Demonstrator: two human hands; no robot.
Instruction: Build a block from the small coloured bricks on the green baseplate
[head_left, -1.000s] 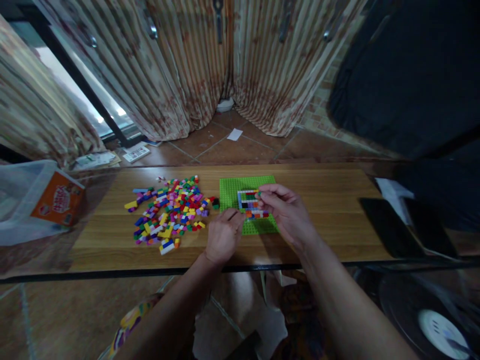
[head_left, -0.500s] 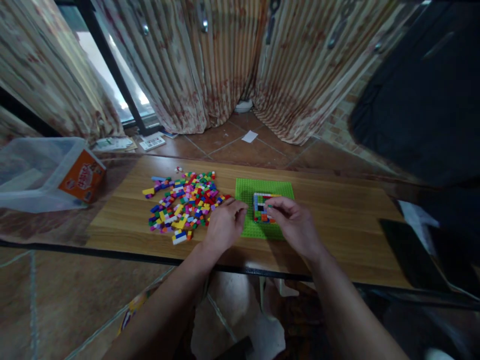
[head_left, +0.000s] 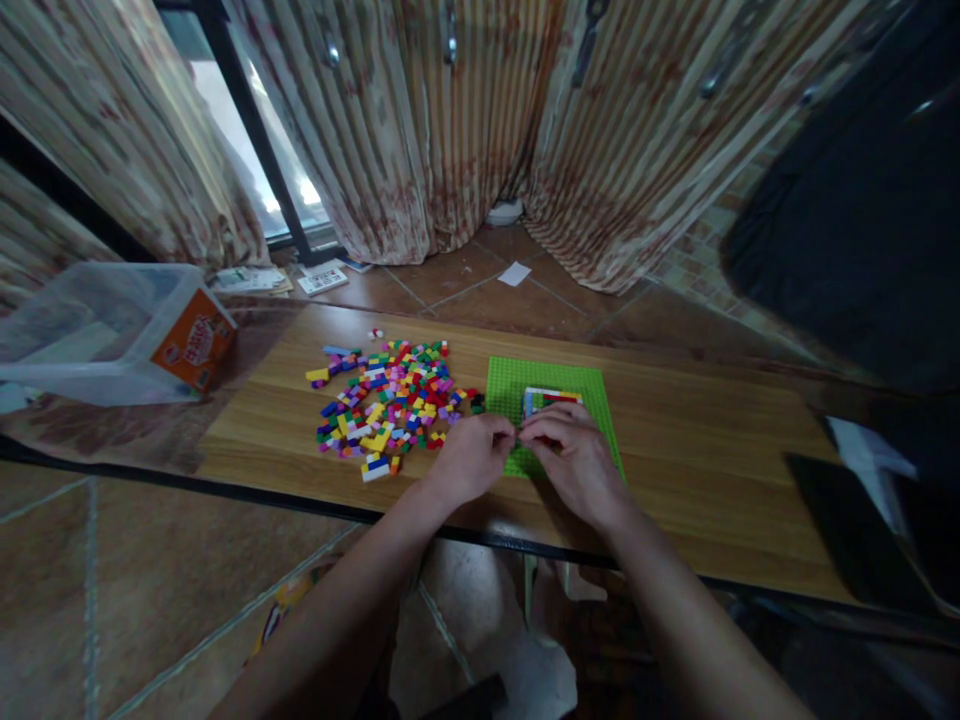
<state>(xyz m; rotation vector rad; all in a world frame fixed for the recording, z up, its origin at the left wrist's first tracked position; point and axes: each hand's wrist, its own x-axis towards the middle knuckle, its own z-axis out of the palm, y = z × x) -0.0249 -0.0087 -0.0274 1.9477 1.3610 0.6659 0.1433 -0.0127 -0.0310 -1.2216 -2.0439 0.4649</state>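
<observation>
A green baseplate (head_left: 589, 390) lies on the wooden table (head_left: 697, 450), with a small many-coloured brick build (head_left: 551, 397) pressed onto it. My right hand (head_left: 574, 460) rests over the near part of that build, fingers curled toward the left. My left hand (head_left: 472, 458) sits at the plate's near left edge, its fingertips meeting those of the right hand. Whatever the fingertips pinch is too small to make out. A heap of loose coloured bricks (head_left: 390, 405) spreads just left of the plate.
A clear plastic tub (head_left: 90, 330) with an orange box (head_left: 196, 338) in it stands at the table's left end. Dark flat objects (head_left: 847, 520) lie at the right end. Curtains (head_left: 450, 120) hang behind, with papers (head_left: 322, 280) on the tiled floor.
My head has turned, shifting the table rightward in view. My right hand has come down from the far part of the build to its near edge, and my left hand has closed in to meet it.
</observation>
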